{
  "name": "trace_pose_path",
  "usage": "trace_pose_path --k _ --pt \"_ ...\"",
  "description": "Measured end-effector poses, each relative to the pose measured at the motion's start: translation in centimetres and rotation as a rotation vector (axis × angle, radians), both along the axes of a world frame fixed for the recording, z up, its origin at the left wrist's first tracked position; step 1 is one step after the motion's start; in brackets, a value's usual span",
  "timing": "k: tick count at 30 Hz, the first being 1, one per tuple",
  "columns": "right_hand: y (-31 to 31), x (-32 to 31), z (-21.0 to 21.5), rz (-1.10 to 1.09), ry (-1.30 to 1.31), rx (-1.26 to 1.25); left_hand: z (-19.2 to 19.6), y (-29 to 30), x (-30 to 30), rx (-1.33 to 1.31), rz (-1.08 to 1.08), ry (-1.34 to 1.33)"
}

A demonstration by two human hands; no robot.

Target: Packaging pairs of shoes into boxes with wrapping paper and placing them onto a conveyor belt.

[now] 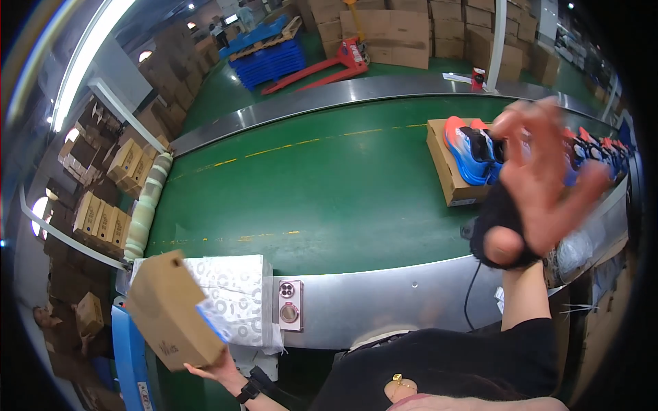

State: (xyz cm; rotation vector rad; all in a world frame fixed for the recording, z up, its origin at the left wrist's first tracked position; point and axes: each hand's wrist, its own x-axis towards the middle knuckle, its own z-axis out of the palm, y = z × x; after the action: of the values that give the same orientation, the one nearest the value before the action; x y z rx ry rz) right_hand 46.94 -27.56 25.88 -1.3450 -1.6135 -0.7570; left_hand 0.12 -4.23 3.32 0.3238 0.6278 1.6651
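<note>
L hand (218, 368) had its fingers grasping the lower end of a tilted brown cardboard shoebox (171, 308), held at lower L, partly in front of white patterned wrapping paper (236, 288) on the metal counter (384, 305). R hand (538, 185), blurry, was up w/ fingers spread & released, in front of blue-&-coral sneakers (469, 156) at a carton (444, 168) on the green conveyor belt (308, 185). Pink phone (290, 301) lay just R of the paper.

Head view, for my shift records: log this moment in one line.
left hand: holds brown box, tilted | right hand: blurred, spread open, appears empty | green belt: blue-and-orange shoes at right
</note>
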Motion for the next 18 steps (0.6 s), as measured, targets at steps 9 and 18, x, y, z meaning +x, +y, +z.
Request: trace_pose_path --k 9,18 --pt "-2.0 0.7 -0.2 -0.059 -0.028 0.055 10.4 -4.4 13.5 0.535 -0.378 0.696" --pt "-3.1 1.8 5.9 -0.123 -0.247 0.241 28.0 -19.2 20.3 1.230 -0.431 0.378"
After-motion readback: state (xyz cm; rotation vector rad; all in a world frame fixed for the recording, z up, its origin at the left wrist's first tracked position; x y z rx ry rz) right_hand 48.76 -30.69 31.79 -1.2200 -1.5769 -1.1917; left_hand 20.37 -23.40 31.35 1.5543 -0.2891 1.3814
